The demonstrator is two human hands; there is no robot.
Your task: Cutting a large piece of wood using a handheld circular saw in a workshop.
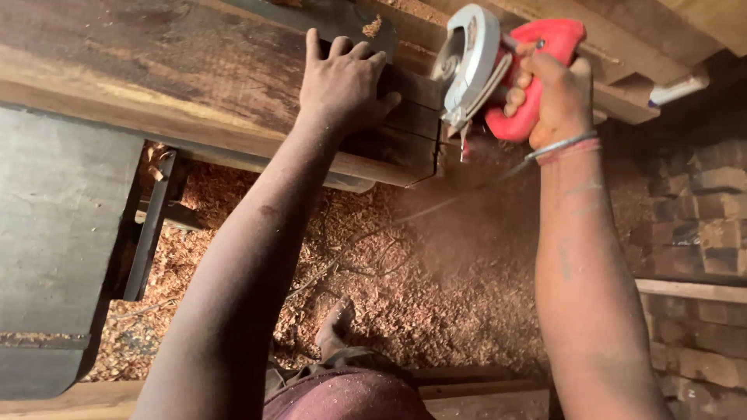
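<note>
Partly hidden — saw (498, 74) blade behind guard, dust blurring the plank (393, 144) end.

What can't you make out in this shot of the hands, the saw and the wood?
Head view:
- Saw blade's cutting edge: hidden behind the circular saw guard and drifting dust.
- Cut line in the wooden blocks: covered by the left hand.
- Trigger: wrapped by the right hand.
- Plank: cut off at the left edge.

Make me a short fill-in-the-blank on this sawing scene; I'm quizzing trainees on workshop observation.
1. The right hand grips a saw with a ____ handle.
2. The left hand presses flat on dark wood ____.
3. The floor is covered in ____.

Missing words: red; blocks; sawdust
</note>
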